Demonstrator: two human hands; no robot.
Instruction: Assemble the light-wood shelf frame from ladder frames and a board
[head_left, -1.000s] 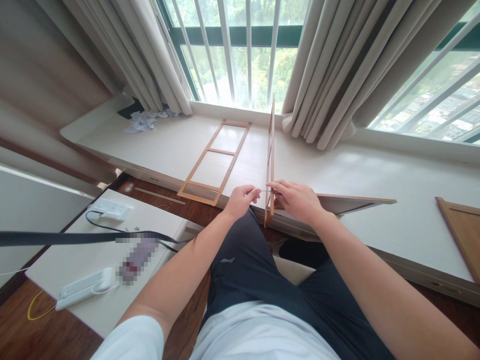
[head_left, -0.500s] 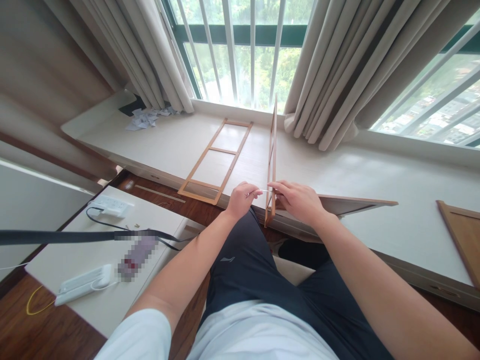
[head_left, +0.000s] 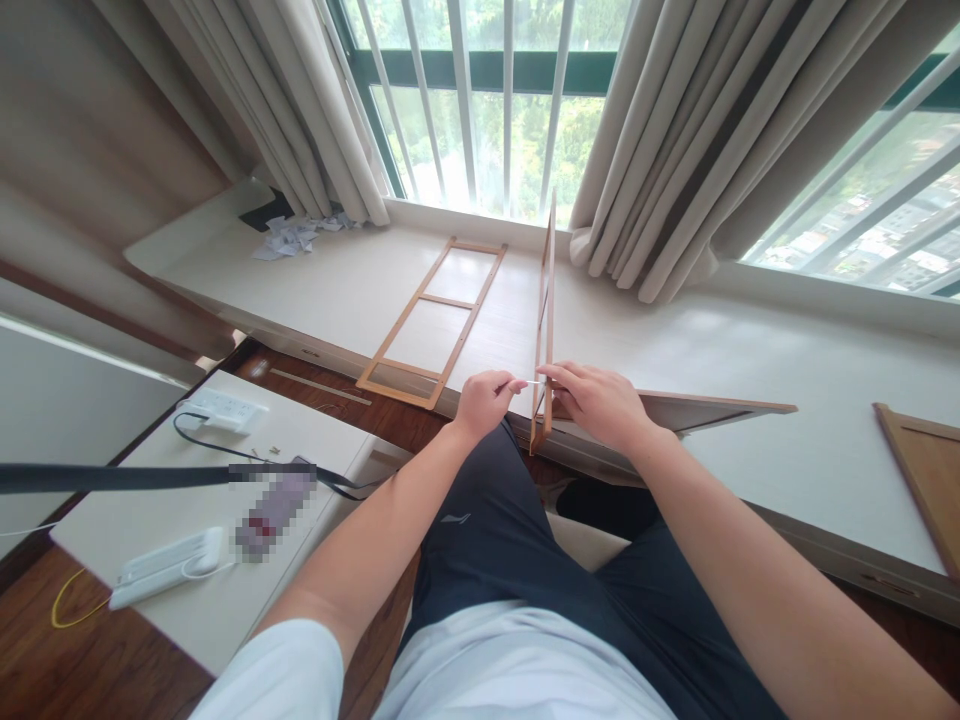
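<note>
A thin wooden frame (head_left: 546, 300) stands on edge at the middle of the frame, its near end over the window ledge (head_left: 750, 350) lip. The right hand (head_left: 600, 402) grips that near end. The left hand (head_left: 486, 398) pinches a small white pin-like piece (head_left: 531, 382) against the frame's side. A second ladder-like frame (head_left: 431, 322) lies flat to the left; a wooden panel (head_left: 926, 470) lies at the right edge. A power strip (head_left: 166, 568) sits on the tabletop (head_left: 135, 520) at lower left.
</note>
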